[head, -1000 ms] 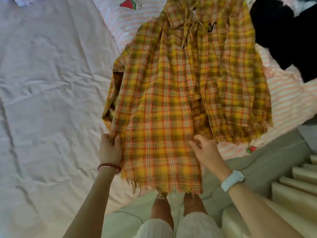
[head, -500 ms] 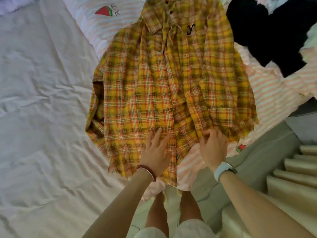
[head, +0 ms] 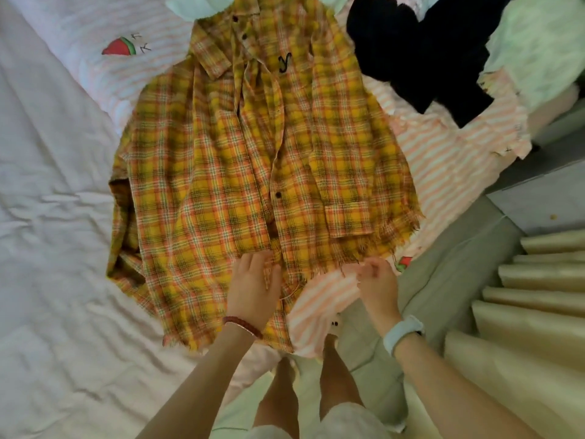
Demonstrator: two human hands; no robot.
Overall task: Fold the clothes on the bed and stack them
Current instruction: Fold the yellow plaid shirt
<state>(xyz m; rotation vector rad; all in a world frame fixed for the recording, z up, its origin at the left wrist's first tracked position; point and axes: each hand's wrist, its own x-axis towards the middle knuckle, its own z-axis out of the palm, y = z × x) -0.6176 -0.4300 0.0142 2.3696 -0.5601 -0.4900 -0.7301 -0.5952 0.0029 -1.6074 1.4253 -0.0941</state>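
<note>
Well, early going by the look of it: the yellow plaid shirt [head: 253, 160] lies front up and spread out on the striped blanket [head: 443, 160] that covers this side of the bed [head: 47, 217], collar at the far end, frayed hem nearest the person. No fold has gone into it yet; both front panels lie open-flat, and the sleeve on the left side is bunched under its edge.

The left hand [head: 253, 289] rests flat on the lower front of the shirt near the button placket, fingers straight and together, pressing the cloth down. The right hand [head: 376, 280] sits just off the hem's frayed corner, fingers curled; it may be pinching a bit of fringe or blanket, but I cannot tell from this view.

So the shirt looks laid out and smoothed, nothing more. Left to do, as I judge it: sleeves in, sides over, hem up to collar. Beyond it a black garment [head: 418, 58] and a pale green one [head: 538, 52] wait in a heap at the far right, unfolded. No stack shows anywhere.
</note>
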